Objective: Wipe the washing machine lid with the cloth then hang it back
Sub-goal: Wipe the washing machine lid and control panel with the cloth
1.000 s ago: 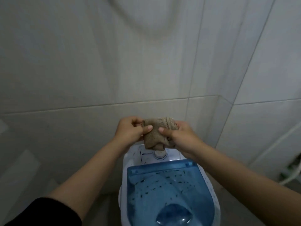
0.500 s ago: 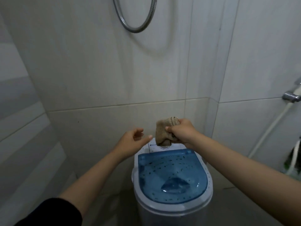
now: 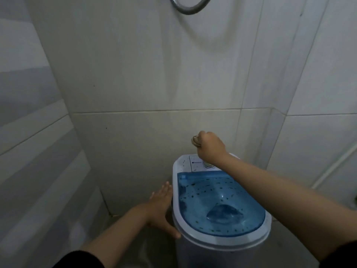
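A small white washing machine (image 3: 195,246) stands against the tiled wall, its translucent blue lid (image 3: 220,202) closed and dotted with dark specks. My right hand (image 3: 210,147) is a fist above the machine's back control panel, balled around the brown cloth (image 3: 195,141); only a small bunch of the cloth shows at the fist's left side. My left hand (image 3: 161,207) is flat with fingers apart against the machine's left side, holding nothing.
A metal shower hose (image 3: 190,8) loops down at the top of the back wall. A white pipe (image 3: 336,163) runs along the right wall. The wall corner lies just behind and to the right of the machine. Grey floor surrounds its base.
My left hand let go of the cloth and dropped to the machine's left side. My right hand has balled the cloth into its fist. The view pulled back and shifted left.
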The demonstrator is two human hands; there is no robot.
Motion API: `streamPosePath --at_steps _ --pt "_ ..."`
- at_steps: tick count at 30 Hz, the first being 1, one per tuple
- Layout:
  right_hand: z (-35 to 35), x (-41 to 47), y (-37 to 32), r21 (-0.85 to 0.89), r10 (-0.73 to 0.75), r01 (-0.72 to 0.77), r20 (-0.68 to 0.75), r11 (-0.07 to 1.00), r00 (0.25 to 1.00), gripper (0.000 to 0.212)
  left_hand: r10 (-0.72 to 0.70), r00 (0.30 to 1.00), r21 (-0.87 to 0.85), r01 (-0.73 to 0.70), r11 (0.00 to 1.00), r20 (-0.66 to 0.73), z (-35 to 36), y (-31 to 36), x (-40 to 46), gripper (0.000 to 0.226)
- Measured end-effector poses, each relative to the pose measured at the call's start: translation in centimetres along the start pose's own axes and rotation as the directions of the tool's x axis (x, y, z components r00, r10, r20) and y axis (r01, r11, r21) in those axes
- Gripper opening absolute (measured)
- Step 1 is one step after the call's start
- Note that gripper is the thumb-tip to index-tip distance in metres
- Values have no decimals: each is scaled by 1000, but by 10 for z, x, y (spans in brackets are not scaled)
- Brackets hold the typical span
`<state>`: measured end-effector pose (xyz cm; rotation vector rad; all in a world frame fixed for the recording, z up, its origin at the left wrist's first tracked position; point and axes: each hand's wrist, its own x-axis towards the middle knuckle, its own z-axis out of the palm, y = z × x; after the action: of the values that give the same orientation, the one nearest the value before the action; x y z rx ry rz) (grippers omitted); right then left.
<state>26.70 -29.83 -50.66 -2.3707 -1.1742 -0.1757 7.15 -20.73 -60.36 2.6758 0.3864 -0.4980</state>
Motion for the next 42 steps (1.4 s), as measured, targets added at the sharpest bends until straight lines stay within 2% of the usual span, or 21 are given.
streamPosePath --at_steps 2,7,9,18,26,28,32,39,42 --pt "15 5 0 -52 -30 32 30 998 999 15 18 1000 -13 -18 1000 -20 5 -3 7 144" --pt "51 8 -3 -197 10 42 256 979 967 33 67 994 -63 -72 995 -84 13 -12 16 140" --pt "62 5 -7 -242 22 49 283 969 959 35 86 991 -69 -93 993 -98 15 -14 19 141" --pt "91 -21 -24 -229 -147 232 335 945 931 44 95 987 -54 -103 993 -130 14 -23 26 145" --pt "82 -44 -28 -163 -291 389 425 907 857 51 99 966 -113 -128 985 -237 10 -32 31 137" --pt "72 -91 -37 -179 -238 373 511 910 826 50 155 964 -150 -189 970 -214 36 -22 12 137" --pt "70 -111 -28 -140 -291 399 479 906 828 53 134 966 -219 -183 958 -221 44 -20 17 139" --pt "50 -136 -26 -25 -351 401 435 916 829 48 80 971 -202 -127 971 -224 32 -24 28 148" --pt "42 -155 -23 25 -362 390 429 921 828 49 69 974 -171 -107 979 -216 30 -21 28 144"
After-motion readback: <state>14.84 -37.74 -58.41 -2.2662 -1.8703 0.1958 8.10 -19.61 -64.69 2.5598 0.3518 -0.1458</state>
